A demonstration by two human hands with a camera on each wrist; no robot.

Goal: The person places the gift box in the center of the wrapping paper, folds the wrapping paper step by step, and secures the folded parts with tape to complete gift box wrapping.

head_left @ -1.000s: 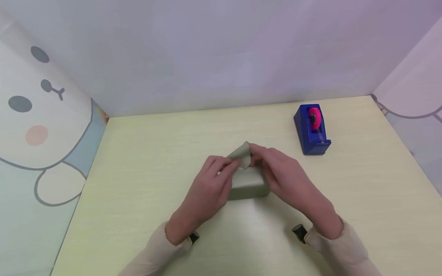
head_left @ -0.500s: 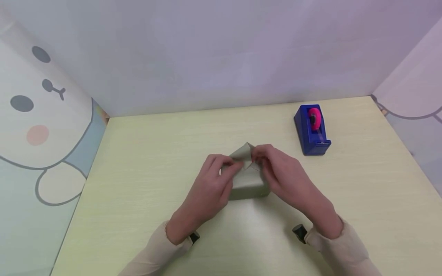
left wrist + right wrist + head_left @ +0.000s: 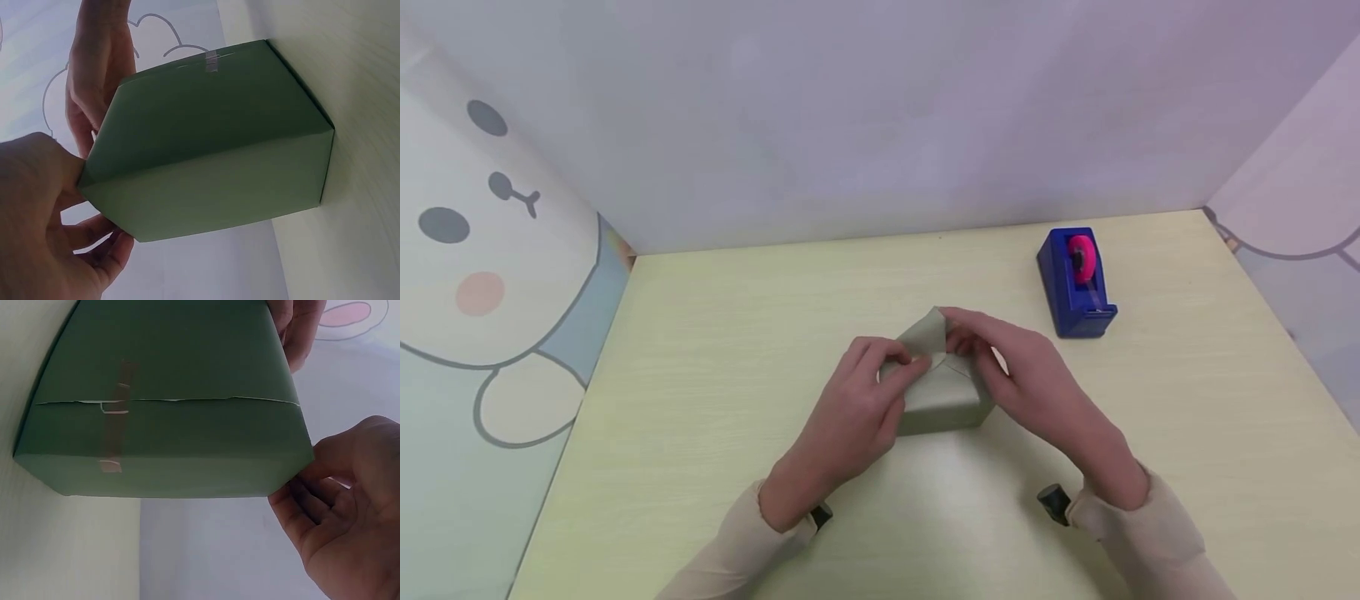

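Note:
A box wrapped in green paper (image 3: 940,417) stands on the table under both hands. From its top rises a loose paper flap (image 3: 927,333) with a pointed tip. My left hand (image 3: 853,408) pinches the wrapping paper at the top left, its thumb lying over the fold. At the right, my right hand (image 3: 1037,379) holds the paper between thumb and fingers, the index finger reaching to the flap's tip. A clear tape strip (image 3: 114,434) crosses a paper seam on one side in the right wrist view. The right fingers behind the flap are partly hidden.
A blue tape dispenser (image 3: 1075,287) with a pink core stands at the back right of the pale wooden table (image 3: 722,333). A light wall (image 3: 850,125) borders the table's far edge. Cartoon-printed panels (image 3: 490,292) flank both sides.
The right hand's index finger has stretched out along the flap's tip and the hand has shifted slightly right. More of the fold beneath the flap shows. The left hand has barely moved.

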